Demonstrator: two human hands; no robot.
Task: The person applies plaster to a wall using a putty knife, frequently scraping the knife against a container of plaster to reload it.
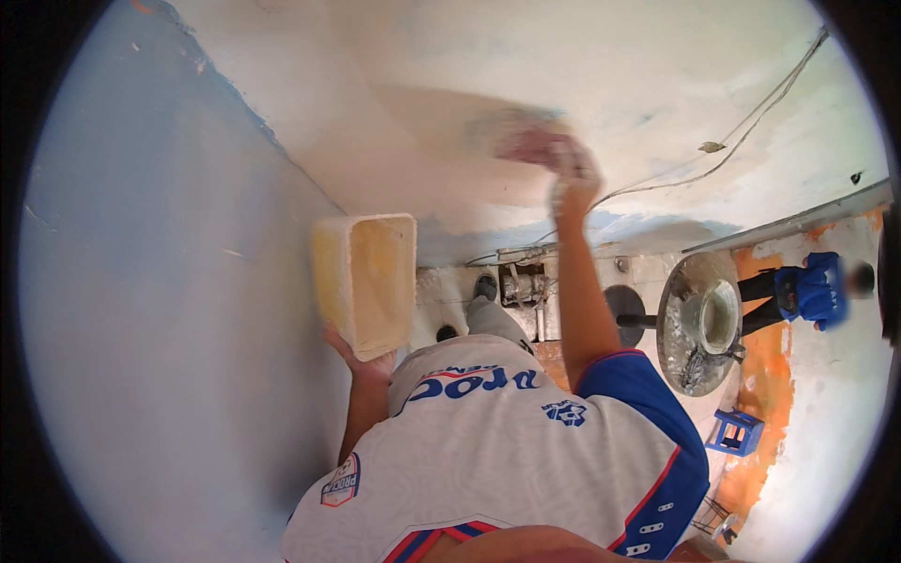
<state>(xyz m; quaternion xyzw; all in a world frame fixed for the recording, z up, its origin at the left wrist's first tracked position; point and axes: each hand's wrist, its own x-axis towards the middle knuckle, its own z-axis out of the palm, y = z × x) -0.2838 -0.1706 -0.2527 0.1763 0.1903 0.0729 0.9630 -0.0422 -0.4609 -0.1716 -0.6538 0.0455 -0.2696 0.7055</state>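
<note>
My left hand (364,364) grips the lower end of a yellowish, rectangular plastic tub (380,281), held up close to the blue-grey wall (160,281) on the left. The tub's opening faces right, and its inside walls look smeared with pale material. My right arm is stretched up, and the right hand (576,178) is closed around a dark red, flat-looking piece (530,145). Motion smears that piece, so its exact kind cannot be told. It is at the pale, patchy wall (450,56) in front of me, beside a darker tan area.
Thin cables (713,172) run along the pale wall at right. A round, splattered table (671,328) carries a white bowl (720,317). Beyond it stand a person in a blue shirt (818,293) and a blue stool (735,433). A crate-like box (524,284) sits on the floor near my feet.
</note>
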